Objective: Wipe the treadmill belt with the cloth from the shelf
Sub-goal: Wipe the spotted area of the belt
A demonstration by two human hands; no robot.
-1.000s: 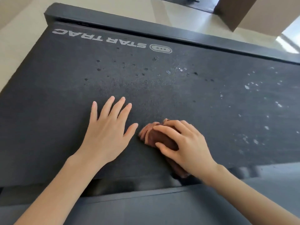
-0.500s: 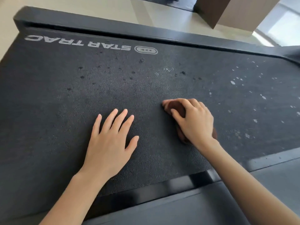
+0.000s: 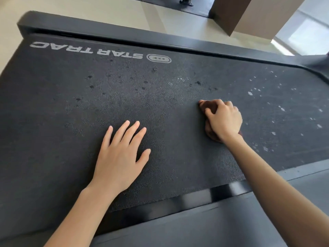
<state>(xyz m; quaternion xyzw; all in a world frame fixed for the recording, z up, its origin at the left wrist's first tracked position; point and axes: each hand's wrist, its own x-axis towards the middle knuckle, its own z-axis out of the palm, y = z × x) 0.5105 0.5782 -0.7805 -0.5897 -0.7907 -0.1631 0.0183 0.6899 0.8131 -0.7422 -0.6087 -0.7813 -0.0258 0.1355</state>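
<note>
Lays the left hand (image 3: 121,157) flat on the treadmill belt (image 3: 62,125), palm down, close to the belt's near edge. Holds its fingers (image 3: 132,130) straight and lightly fanned, thumb spread out to the right, all touching the textured black surface and grasping nothing.

Clenches the right hand (image 3: 225,120) over a bunched brown cloth (image 3: 204,104), farther out on the belt and well apart from the left hand, off to its right. Curls those fingers (image 3: 221,104) down over the wad, knuckles raised, pressing it against the belt. Shows the cloth in only two places: a fold poking out past the fingertips and a darker lump under the heel of the hand by the wrist. Probably hooks the thumb round the wad's left side, though hard to say with so much covered.

Beyond the left hand, dark spots (image 3: 90,86) scattered below upside-down white STAR TRAC lettering (image 3: 85,50). To the right of the cloth, pale flecks (image 3: 283,109) across the belt. On the far side a black rail (image 3: 115,35), on the near side a glossy black strip (image 3: 178,202), and past the machine a pale floor (image 3: 106,11).
</note>
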